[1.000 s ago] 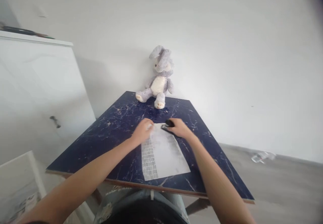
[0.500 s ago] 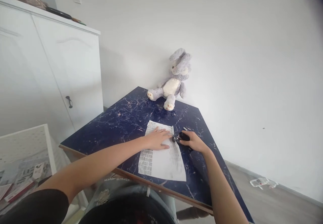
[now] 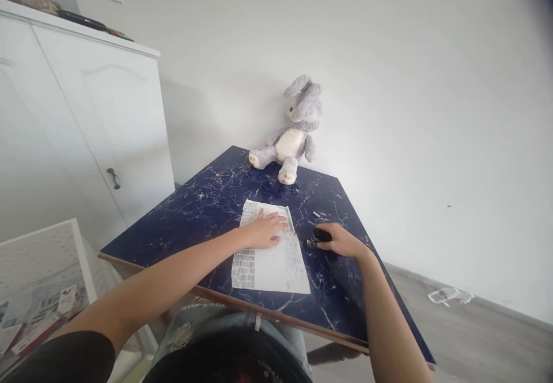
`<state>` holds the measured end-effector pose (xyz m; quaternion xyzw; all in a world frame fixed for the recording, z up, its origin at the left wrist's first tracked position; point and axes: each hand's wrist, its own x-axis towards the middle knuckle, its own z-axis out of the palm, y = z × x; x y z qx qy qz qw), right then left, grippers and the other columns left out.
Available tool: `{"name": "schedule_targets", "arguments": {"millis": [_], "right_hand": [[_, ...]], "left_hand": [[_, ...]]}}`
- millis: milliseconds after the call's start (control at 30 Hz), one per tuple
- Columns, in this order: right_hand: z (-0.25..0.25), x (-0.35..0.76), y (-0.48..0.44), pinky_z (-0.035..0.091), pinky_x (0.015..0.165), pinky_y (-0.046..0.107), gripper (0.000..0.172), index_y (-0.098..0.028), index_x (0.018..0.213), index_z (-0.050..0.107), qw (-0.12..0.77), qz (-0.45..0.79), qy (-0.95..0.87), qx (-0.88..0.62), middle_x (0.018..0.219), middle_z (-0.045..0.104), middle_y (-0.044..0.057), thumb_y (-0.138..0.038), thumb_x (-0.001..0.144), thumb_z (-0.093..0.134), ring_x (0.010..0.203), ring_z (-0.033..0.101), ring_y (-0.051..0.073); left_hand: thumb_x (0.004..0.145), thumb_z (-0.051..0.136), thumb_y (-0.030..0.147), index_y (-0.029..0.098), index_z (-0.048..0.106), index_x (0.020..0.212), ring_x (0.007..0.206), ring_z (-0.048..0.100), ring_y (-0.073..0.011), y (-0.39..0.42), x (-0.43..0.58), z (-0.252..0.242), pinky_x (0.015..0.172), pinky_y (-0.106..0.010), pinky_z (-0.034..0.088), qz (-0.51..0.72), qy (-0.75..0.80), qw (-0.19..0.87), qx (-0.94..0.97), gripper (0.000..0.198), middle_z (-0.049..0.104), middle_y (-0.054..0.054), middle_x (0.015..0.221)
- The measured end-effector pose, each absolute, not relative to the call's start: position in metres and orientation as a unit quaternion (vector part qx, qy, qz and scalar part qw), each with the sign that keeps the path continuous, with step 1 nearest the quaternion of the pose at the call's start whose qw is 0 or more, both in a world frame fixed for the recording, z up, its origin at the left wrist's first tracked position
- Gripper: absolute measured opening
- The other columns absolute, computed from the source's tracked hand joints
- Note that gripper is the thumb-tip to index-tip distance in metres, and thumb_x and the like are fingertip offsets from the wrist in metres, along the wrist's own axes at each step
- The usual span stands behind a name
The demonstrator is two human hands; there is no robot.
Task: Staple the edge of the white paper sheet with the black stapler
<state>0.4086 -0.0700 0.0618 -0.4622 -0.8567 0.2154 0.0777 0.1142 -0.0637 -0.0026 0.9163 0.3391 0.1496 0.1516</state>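
Observation:
My left hand [image 3: 264, 230] lies flat with spread fingers on a printed sheet of paper [image 3: 280, 270]. In my right hand [image 3: 339, 240] is a black stapler [image 3: 322, 234], its front pointing left toward the sheet. A narrow gap of table shows between the stapler and the paper's right edge. Beyond the stapler lies a small pale strip [image 3: 317, 214], too small to name. The far edge of the sheet looks slightly raised or folded; whether there is more than one sheet I cannot tell.
The blue marbled table [image 3: 190, 210] carries a grey plush rabbit [image 3: 291, 135] sitting at its far end by the wall. A white cabinet [image 3: 116, 106] stands to the left. Below it, a white-framed box [image 3: 82, 262] holds papers. Some clear plastic [image 3: 449, 295] lies on the floor at right.
The stapler in my right hand has come off the paper's right edge and moved a little right. My left hand stays flat on the sheet. The whole view has shifted slightly.

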Motion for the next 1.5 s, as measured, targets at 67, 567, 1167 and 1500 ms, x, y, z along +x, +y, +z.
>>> {"name": "schedule_targets", "arguments": {"millis": [67,567,1167,1500], "right_hand": [[0.06,0.404,-0.07,0.039,0.071,0.03,0.011,-0.018,0.084,0.064,0.085,0.197,-0.866,-0.452,0.085,0.069,0.003,-0.027,0.077,0.066,0.076,0.058,0.021],[0.064,0.382,-0.078,0.037,0.067,0.026,0.013,-0.018,0.085,0.063,0.062,0.258,-0.89,-0.372,0.078,0.063,-0.001,-0.029,0.08,0.068,0.071,0.052,0.016],[0.067,0.356,-0.088,0.04,0.073,0.028,0.016,-0.017,0.094,0.065,0.069,0.261,-0.907,-0.324,0.089,0.067,0.003,-0.027,0.082,0.068,0.078,0.056,0.018],[0.062,0.337,-0.109,0.044,0.081,0.031,0.015,-0.019,0.097,0.067,0.079,0.244,-0.909,-0.33,0.096,0.071,0.004,-0.021,0.083,0.066,0.086,0.062,0.021]], "left_hand": [[0.098,0.046,0.045,0.032,0.049,0.145,0.146,0.032,-0.0359,-0.068,0.119,-0.002,0.116,-0.07,0.009,0.152,0.305,0.162,0.926,0.049,0.039,-0.009,0.158],[0.094,0.05,0.06,0.034,0.051,0.143,0.147,0.03,-0.0369,-0.055,0.109,-0.009,0.117,-0.065,0.005,0.158,0.309,0.177,0.921,0.056,0.039,-0.009,0.159],[0.087,0.047,0.076,0.031,0.035,0.155,0.152,0.017,-0.0357,-0.059,0.11,-0.004,0.119,-0.063,-0.003,0.099,0.268,0.193,0.939,0.082,0.023,-0.009,0.165],[0.094,0.041,0.067,0.034,0.041,0.152,0.154,0.01,-0.0326,-0.046,0.101,0.002,0.118,-0.063,-0.008,0.063,0.269,0.202,0.94,0.067,0.019,-0.004,0.167]]}}
